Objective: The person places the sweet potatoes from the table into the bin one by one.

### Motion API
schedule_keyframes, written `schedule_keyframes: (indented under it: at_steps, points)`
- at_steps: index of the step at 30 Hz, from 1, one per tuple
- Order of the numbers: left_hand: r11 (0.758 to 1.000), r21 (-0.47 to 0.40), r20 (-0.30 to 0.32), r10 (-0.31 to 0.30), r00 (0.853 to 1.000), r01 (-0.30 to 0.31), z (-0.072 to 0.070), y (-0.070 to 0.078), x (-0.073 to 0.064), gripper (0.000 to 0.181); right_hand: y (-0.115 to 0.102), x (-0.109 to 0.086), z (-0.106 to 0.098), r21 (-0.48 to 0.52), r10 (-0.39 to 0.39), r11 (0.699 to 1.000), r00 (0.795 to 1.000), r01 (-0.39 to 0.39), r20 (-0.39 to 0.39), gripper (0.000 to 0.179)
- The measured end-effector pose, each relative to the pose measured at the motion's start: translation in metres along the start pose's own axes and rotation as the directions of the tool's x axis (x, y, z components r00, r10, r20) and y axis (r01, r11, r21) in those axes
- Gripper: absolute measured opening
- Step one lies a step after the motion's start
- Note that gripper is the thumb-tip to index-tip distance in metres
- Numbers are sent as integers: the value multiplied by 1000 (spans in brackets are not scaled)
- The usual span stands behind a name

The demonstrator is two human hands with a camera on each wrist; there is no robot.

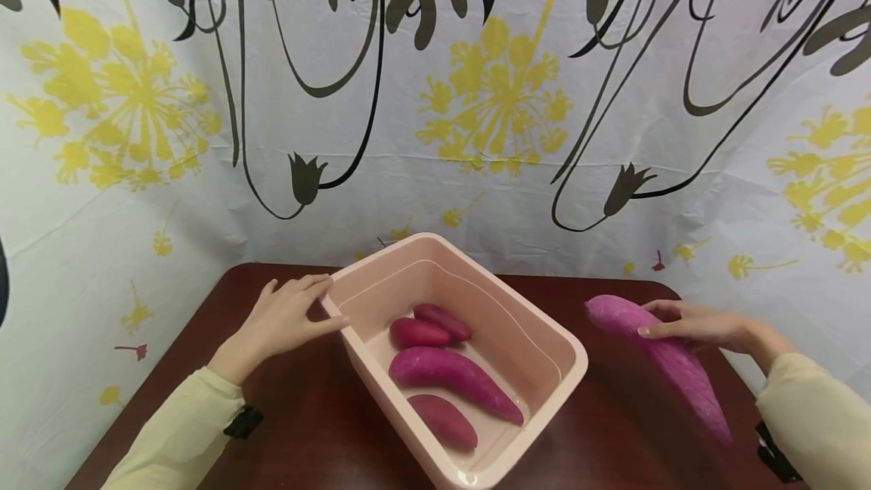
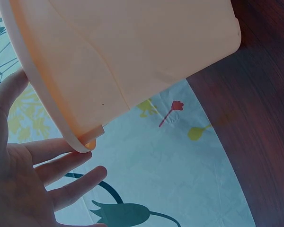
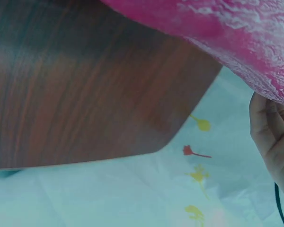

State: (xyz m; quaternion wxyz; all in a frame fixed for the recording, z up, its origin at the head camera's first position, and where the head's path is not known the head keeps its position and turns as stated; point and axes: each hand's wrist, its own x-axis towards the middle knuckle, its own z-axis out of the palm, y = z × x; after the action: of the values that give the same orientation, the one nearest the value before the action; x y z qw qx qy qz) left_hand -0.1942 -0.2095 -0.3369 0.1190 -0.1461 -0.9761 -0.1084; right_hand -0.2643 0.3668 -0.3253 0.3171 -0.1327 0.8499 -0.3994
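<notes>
A pink plastic bin (image 1: 370,376) stands on the table, holding several sweet potatoes: a long magenta one (image 1: 452,376), a shorter one (image 1: 442,420) nearer me and two small reddish ones behind. At its left corner my left hand (image 1: 289,316) touches the rim, thumb on one side and forefinger on the other; in the left wrist view the hand (image 2: 28,161) has its other fingers spread, fairly straight. My right hand (image 1: 701,324) grips a long purple sweet potato (image 1: 680,373) right of the bin, thumb on top. Whitish wrinkled streaks cover this sweet potato (image 3: 255,42) up close.
The dark reddish-brown table (image 1: 299,414) has a rounded far edge. Behind it and at the sides hangs a white sheet (image 1: 435,195) printed with yellow and dark flowers. Both sleeves are cream, with a black band at each wrist.
</notes>
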Motion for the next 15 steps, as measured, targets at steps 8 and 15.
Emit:
schedule_keyframes:
  at_steps: [8, 15]
  points:
    - [1000, 2, 1, -2, 1000, 2, 0, 0, 0, 78, -26, -8, -10, -155, 4, 988, 999, -12, -52, 57]
    - [1000, 1, 5, -4, 1000, 4, 0, 1, 0, 78, -47, -12, -17, -221, 0, 975, 997, -18, -82, 62]
